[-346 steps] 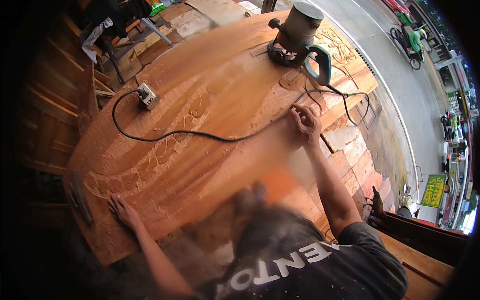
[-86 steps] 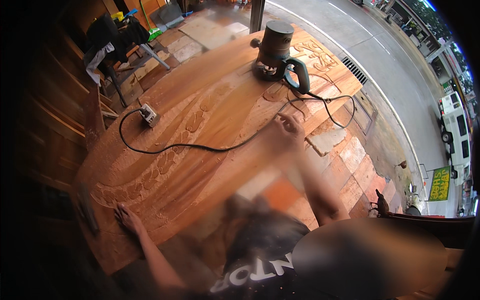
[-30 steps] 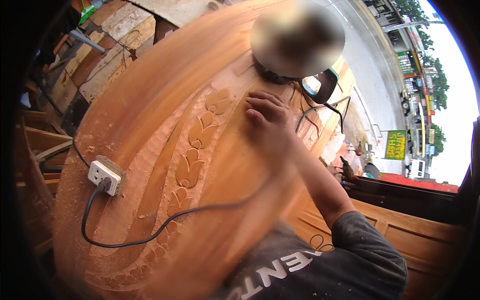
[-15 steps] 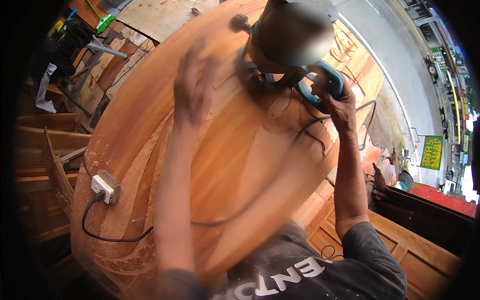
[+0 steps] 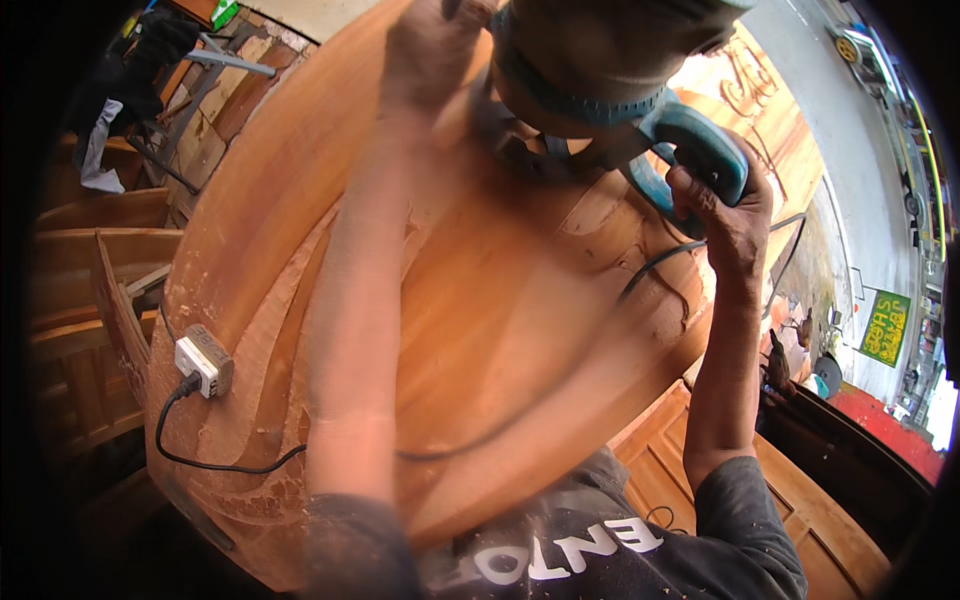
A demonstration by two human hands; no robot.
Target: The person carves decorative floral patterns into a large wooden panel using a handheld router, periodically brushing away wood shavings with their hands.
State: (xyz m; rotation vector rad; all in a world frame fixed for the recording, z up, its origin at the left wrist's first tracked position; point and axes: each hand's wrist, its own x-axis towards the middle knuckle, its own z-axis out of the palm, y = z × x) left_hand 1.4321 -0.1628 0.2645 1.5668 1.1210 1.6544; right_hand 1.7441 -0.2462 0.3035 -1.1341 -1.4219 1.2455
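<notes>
My right hand [image 5: 730,220] is closed round the teal-and-black loop handle of a large router [image 5: 580,60] at the top of the view. My left hand [image 5: 430,55], blurred, grips the router's side knob near the upper edge. The router is over a broad curved wooden panel [image 5: 250,220] with carved grooves and scrolls; I cannot tell whether its base touches the wood. A black cord [image 5: 225,465] runs from a white socket block [image 5: 200,365] on the panel's lower left, passing beneath my left forearm toward the right.
At left stand stacked wooden pieces [image 5: 120,310] and a dark cloth-covered item [image 5: 135,55] beside grey metal legs [image 5: 235,60]. A paneled door [image 5: 660,450] lies below at right. A street [image 5: 840,130] and green-yellow sign [image 5: 885,325] are at right.
My right hand moved from the panel onto the router's handle. My left hand rose from the lower-left of the panel to the side knob. The router now appears larger and higher in view.
</notes>
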